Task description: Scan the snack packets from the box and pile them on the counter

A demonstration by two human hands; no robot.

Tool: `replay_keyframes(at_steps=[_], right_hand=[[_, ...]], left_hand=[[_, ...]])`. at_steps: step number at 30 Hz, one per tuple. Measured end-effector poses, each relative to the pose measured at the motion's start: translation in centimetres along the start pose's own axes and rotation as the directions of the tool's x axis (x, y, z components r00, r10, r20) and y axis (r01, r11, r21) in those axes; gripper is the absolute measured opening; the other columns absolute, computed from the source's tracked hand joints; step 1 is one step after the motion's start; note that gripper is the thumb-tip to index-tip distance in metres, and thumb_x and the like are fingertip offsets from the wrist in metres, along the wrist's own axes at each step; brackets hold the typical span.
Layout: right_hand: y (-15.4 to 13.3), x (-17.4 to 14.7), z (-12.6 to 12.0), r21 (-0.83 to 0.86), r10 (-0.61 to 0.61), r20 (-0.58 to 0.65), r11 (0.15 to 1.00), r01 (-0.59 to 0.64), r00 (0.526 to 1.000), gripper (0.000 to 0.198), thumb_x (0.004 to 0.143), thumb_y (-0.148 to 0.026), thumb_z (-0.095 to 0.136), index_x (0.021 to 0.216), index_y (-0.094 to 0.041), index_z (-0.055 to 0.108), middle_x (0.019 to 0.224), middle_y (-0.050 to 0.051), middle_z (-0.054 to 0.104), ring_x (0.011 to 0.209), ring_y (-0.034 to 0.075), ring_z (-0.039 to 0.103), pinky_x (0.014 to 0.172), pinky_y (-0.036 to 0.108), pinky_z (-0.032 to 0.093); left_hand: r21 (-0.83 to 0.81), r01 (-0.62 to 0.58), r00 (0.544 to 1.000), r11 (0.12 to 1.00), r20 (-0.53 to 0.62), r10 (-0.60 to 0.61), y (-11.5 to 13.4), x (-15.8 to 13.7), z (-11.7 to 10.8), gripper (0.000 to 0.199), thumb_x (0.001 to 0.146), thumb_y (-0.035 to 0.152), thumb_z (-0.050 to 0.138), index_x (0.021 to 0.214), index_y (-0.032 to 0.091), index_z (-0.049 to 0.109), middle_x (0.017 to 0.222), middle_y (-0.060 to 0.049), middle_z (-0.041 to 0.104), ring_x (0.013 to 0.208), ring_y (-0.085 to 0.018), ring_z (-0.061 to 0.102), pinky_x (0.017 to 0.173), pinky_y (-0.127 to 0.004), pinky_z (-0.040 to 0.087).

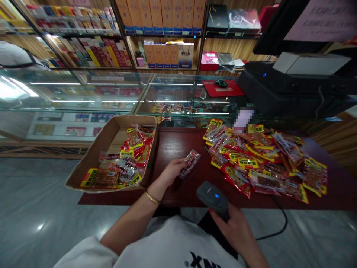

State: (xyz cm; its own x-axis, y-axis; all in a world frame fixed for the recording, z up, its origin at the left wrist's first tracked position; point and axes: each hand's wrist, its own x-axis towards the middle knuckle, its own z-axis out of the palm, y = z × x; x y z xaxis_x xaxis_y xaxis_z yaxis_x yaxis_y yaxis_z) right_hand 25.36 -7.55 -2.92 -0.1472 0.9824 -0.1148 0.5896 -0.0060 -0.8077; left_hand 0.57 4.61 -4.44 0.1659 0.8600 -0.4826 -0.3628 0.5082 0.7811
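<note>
My left hand [174,171] grips a small clear snack packet [190,163] with red and dark print by its lower left edge, above the dark red tabletop [174,143]. Wrapped around the handle of a grey barcode scanner [212,196] is my right hand [237,227]; a blue light glows on the scanner, whose head points toward the packet. The two stay apart. To the left of my left hand, a cardboard box [111,128] contains several snack packets [129,163]. A heap of yellow and red snack packets [248,162] lies to the right.
A black cable [284,223] loops off the table's front edge. Behind the table runs a glass display counter [111,80] bearing a red mat [231,89] and a computer mouse [221,83]. At the right stands a black machine [290,85] under a monitor [267,41].
</note>
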Motion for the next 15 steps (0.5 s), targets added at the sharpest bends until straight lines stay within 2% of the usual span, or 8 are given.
replay_keyframes(at_steps=[2, 5, 10, 15], right_hand=[[-0.9, -0.5, -0.2, -0.073, -0.003, 0.050, 0.997, 0.007, 0.999, 0.031, 0.088, -0.040, 0.063, 0.107, -0.021, 0.077, 0.103, 0.010, 0.082, 0.094, 0.031, 0.077, 0.086, 0.037, 0.058], [-1.3, -0.8, -0.5, -0.147, 0.014, 0.092, 0.989, 0.000, 0.996, 0.032, 0.090, -0.041, 0.060, 0.109, -0.021, 0.076, 0.104, 0.011, 0.082, 0.096, 0.032, 0.078, 0.085, 0.037, 0.058], [-1.1, -1.2, -1.3, -0.198, 0.013, 0.021, 0.980, -0.009, 1.000, 0.036, 0.091, -0.046, 0.057, 0.106, -0.020, 0.077, 0.097, 0.013, 0.083, 0.090, 0.033, 0.078, 0.079, 0.038, 0.059], [-1.5, -2.0, -2.4, -0.191, 0.020, 0.037, 0.982, -0.013, 0.999, 0.039, 0.090, -0.051, 0.057, 0.102, -0.020, 0.078, 0.097, 0.014, 0.083, 0.089, 0.035, 0.078, 0.076, 0.038, 0.060]], left_hand=[[-0.013, 0.039, 0.998, 0.999, 0.054, -0.038, 0.4, 0.1, -0.5, 0.035, 0.063, 0.018, 0.082, 0.097, 0.012, 0.081, 0.089, -0.008, 0.078, 0.070, -0.015, 0.067, 0.071, -0.025, 0.052], [-0.028, 0.068, 0.992, 0.997, 0.109, -0.065, 0.6, 0.3, -1.0, 0.036, 0.063, 0.017, 0.082, 0.099, 0.011, 0.080, 0.093, -0.010, 0.078, 0.078, -0.017, 0.070, 0.077, -0.028, 0.053], [0.000, 0.036, 0.993, 0.999, 0.114, -0.035, 0.1, 0.8, -1.3, 0.033, 0.065, 0.019, 0.080, 0.095, 0.008, 0.080, 0.086, -0.012, 0.077, 0.071, -0.016, 0.067, 0.072, -0.026, 0.051], [0.017, 0.026, 0.993, 1.000, 0.112, -0.028, -0.1, 0.8, -1.2, 0.037, 0.064, 0.020, 0.080, 0.100, 0.008, 0.080, 0.086, -0.011, 0.077, 0.070, -0.015, 0.066, 0.070, -0.026, 0.049]])
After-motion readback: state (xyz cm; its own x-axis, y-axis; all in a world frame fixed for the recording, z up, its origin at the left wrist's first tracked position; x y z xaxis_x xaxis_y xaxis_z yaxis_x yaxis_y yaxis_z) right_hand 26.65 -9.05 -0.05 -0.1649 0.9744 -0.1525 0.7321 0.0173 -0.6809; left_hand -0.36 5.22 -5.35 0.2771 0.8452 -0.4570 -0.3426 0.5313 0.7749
